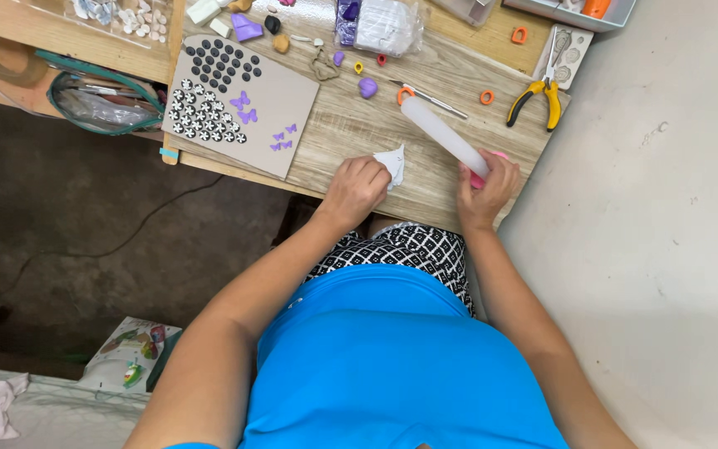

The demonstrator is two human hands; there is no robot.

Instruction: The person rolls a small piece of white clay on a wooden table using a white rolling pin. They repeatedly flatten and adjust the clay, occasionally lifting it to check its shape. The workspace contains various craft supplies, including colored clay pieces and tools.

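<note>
L hand (pixel 357 185) pinches white clay sheet (pixel 393 162); R hand (pixel 485 185) grips roller (pixel 445 135).

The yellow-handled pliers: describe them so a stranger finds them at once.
Start at the wooden table and go to its far right corner. The pliers lie there beside a pale mould tray; nothing else there has long yellow handles.

A single head-worn camera looked steeply down over the person's own chest and lap, close above the wooden tabletop (pixel 359 125). The tabletop's near edge ran slanted across the upper frame, floor showing left of it and a pale wall right.
</note>
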